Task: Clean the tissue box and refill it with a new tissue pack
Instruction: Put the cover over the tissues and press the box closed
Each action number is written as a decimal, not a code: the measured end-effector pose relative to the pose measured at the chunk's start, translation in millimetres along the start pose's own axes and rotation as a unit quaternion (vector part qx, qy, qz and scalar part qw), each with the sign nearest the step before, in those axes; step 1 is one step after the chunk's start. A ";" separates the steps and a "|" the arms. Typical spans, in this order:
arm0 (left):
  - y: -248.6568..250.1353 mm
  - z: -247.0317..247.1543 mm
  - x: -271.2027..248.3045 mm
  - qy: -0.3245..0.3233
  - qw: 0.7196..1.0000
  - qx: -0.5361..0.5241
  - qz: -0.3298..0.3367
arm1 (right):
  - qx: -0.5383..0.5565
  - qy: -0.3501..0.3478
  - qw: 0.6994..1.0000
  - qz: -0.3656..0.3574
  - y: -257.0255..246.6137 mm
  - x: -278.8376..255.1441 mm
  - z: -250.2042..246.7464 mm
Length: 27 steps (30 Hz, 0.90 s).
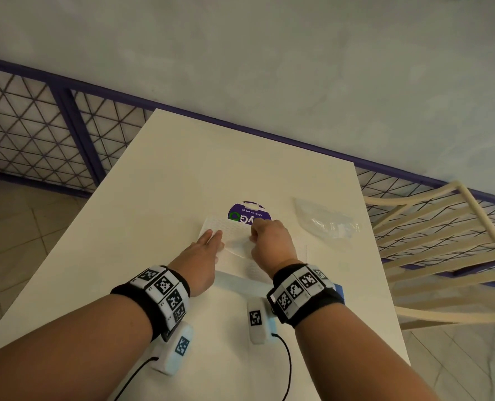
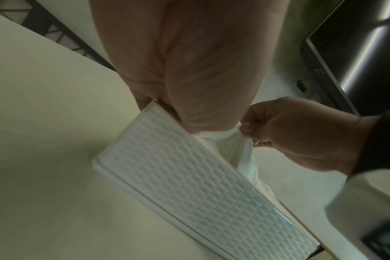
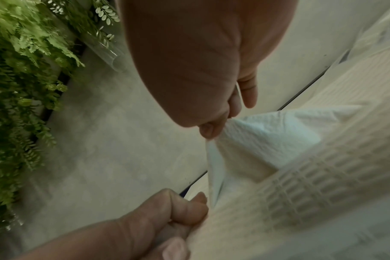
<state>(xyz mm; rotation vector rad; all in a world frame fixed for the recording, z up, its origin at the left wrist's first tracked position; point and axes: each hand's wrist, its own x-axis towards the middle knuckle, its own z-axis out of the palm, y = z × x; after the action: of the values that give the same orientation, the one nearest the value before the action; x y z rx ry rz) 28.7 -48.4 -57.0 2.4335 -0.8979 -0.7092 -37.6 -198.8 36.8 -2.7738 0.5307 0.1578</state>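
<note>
A white tissue box (image 1: 231, 228) with a woven brick pattern lies flat on the white table (image 1: 182, 169). My left hand (image 1: 215, 236) holds the box (image 2: 189, 176) at its left end, thumb on top and fingers over the edge. A white tissue (image 2: 245, 153) rises out of the slot in the top of the box, pinched between thumb and forefinger of my right hand (image 1: 255, 228). In the right wrist view the tissue (image 3: 267, 137) is drawn up into a peak above the box (image 3: 323, 184). The left hand (image 3: 158, 223) shows there at the bottom with curled fingers.
A purple round-labelled wipes pack (image 1: 249, 213) lies just behind the box. A crumpled clear plastic wrapper (image 1: 327, 224) sits on the table to the right. A cream slatted chair (image 1: 443, 244) stands past the right edge, and a purple lattice railing (image 1: 37, 128) runs behind.
</note>
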 end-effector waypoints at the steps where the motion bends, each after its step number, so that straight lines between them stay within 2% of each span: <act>1: 0.8 0.0 0.1 0.003 1.000 0.002 0.002 | 0.003 0.000 1.000 0.001 -0.9 2.3 -1.1; 5: 5.9 -0.7 -0.4 0.008 1.000 0.000 -0.010 | 0.002 0.010 1.000 -0.002 -0.8 7.6 0.1; 11: 3.6 1.3 3.3 -0.002 1.000 0.009 -0.027 | -0.030 0.015 0.998 -0.054 -6.8 6.1 1.9; 16: 1.8 3.3 3.0 0.018 1.000 0.021 -0.004 | 0.052 0.022 0.998 -0.008 10.2 -2.9 2.7; 21: -5.3 -5.4 -21.8 0.128 0.986 0.064 0.086 | 0.046 0.027 0.996 0.067 59.6 -33.1 -2.8; 24: -17.7 -3.2 -38.1 0.205 0.961 0.123 0.142 | 0.030 -0.002 0.993 0.110 84.3 -59.9 8.1; 27: -22.4 4.8 -49.1 0.230 0.951 0.134 0.158 | 0.043 -0.026 0.988 0.146 91.7 -75.8 26.9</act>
<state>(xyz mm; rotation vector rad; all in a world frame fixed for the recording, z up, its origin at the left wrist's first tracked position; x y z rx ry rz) 3.9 -0.2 -58.3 2.4361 -1.1993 0.1056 -143.5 -245.2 -2.0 -2.5865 0.9071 0.2656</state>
